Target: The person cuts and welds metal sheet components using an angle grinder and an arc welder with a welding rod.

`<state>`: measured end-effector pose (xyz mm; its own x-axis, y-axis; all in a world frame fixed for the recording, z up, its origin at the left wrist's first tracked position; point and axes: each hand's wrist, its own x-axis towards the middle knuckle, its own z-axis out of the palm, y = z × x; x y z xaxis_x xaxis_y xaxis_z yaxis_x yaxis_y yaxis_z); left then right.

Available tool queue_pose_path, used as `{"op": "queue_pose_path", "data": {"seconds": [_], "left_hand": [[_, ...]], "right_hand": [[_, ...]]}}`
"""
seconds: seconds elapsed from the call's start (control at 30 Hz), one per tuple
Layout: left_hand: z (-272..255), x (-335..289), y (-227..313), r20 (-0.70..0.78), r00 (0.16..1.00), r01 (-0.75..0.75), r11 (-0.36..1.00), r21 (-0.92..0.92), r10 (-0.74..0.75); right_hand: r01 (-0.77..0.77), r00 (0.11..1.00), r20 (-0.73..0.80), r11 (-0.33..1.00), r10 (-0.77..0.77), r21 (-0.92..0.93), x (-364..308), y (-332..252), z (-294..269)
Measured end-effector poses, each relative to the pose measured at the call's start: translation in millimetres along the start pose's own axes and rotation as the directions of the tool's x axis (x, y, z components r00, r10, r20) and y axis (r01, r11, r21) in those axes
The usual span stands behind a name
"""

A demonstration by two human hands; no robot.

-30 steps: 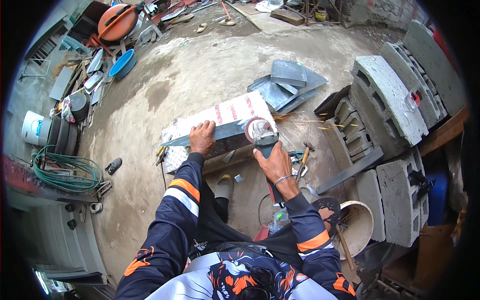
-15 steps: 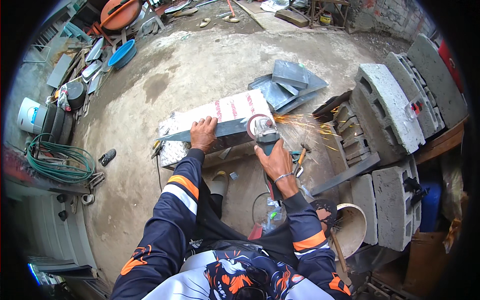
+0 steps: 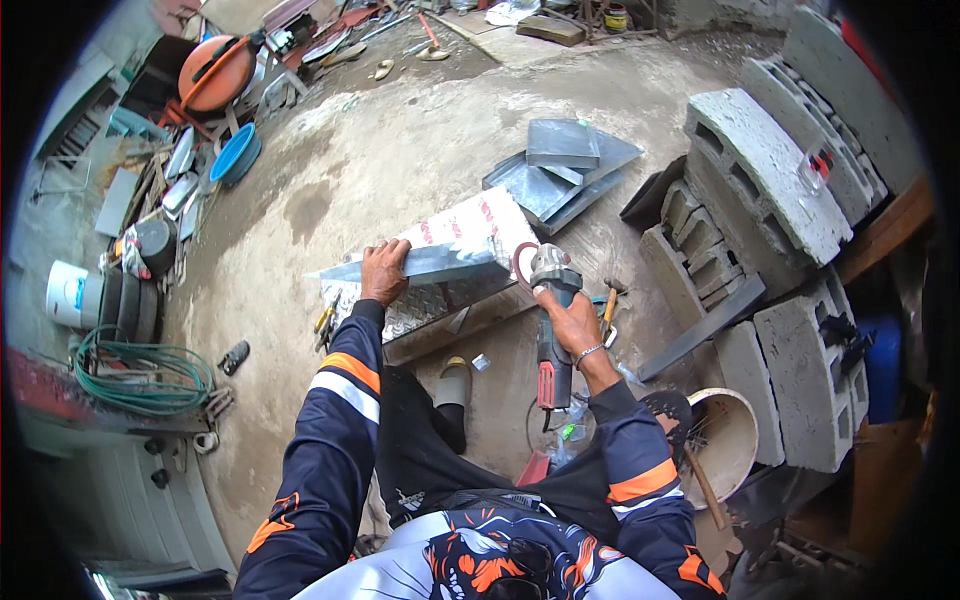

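Note:
My right hand point(image 3: 574, 326) grips an angle grinder point(image 3: 553, 362) by its body. The grinder's reddish disc point(image 3: 522, 264) stands upright just past the right end of a grey sheet-metal piece point(image 3: 450, 263), and no sparks show. My left hand point(image 3: 384, 274) is closed over that metal piece, its fingers across the top edge. The piece lies along the near side of a silvery-white block with red print point(image 3: 440, 230). How far my left thumb wraps underneath is hidden.
Flat grey metal pieces point(image 3: 563, 146) are piled beyond the block. Concrete blocks point(image 3: 765, 175) line the right side, with a metal bar point(image 3: 705, 328) leaning there. A hammer point(image 3: 609, 306) lies right of the grinder, near a round tub point(image 3: 738, 425). A green hose point(image 3: 140, 385) is coiled left.
The orange sparks have stopped. My right hand has drawn the grinder a little right, away from the metal's end. My left hand still holds the piece, and the view has shifted slightly.

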<state>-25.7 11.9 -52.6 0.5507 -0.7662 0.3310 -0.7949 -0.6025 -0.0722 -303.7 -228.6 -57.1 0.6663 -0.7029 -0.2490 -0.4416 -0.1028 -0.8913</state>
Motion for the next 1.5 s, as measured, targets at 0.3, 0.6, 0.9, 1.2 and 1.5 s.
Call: {"op": "queue_pose_path", "data": {"seconds": [0.3,0.6,0.9,1.2,1.5], "left_hand": [[-2.4,31.5,29.9,0.030,0.998,0.065,0.995,-0.080,-0.063],[10.2,38.8,30.1,0.098,0.964,0.240,0.968,0.076,-0.246],[7.8,45.0,29.4,0.231,0.913,0.334,0.941,0.051,-0.337],[10.4,39.8,20.7,0.187,0.926,0.329,0.944,0.021,-0.328],[10.4,42.2,25.5,0.182,0.923,0.338,0.940,0.030,-0.338]], "right_hand": [[-0.311,0.950,0.210,0.710,0.230,0.632,35.2,26.1,32.2],[-0.333,0.943,0.224,0.741,0.247,0.583,21.4,15.2,56.7],[-0.289,0.957,0.187,0.786,0.221,0.546,25.7,13.0,75.8],[-0.170,0.985,0.098,0.904,0.142,0.393,21.1,-17.2,58.6],[-0.173,0.984,0.101,0.916,0.146,0.362,26.1,-16.2,54.4]]}}
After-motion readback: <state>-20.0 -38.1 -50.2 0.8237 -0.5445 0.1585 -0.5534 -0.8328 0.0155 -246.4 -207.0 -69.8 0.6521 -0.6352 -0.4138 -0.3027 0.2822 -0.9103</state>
